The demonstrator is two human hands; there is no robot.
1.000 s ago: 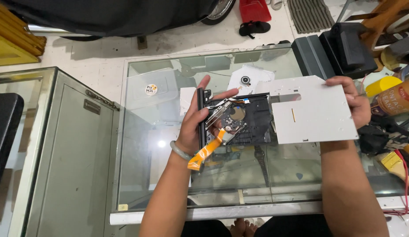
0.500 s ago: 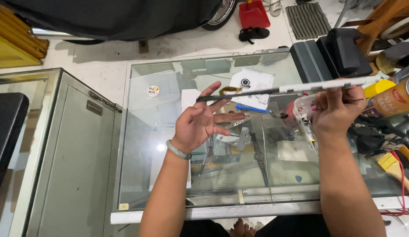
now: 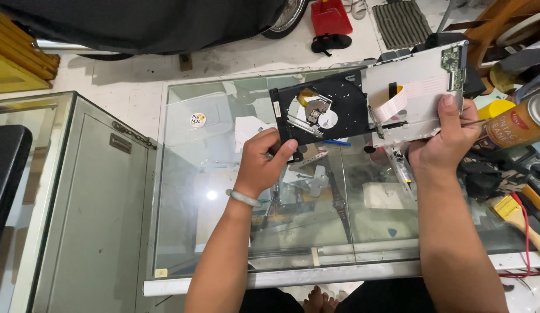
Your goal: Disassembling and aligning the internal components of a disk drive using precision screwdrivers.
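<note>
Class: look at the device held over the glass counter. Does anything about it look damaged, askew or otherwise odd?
Yes. The slim optical disc drive, held by the left hand and right hand, has no cover: its black tray juts from the silver metal casing, and a pale ribbon cable lies exposed.

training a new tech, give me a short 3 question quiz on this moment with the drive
1. True or false: both hands hold the drive up off the glass counter.
2. Which part does the left hand grip? A) the black tray end B) the metal cover end C) the brush
3. Fill in: on the left wrist sits a pale green ____.

Key
1. True: the left hand and the right hand each grip one end.
2. A. The right hand holds the metal cover end; the brush lies untouched at the right.
3. bracelet
</note>
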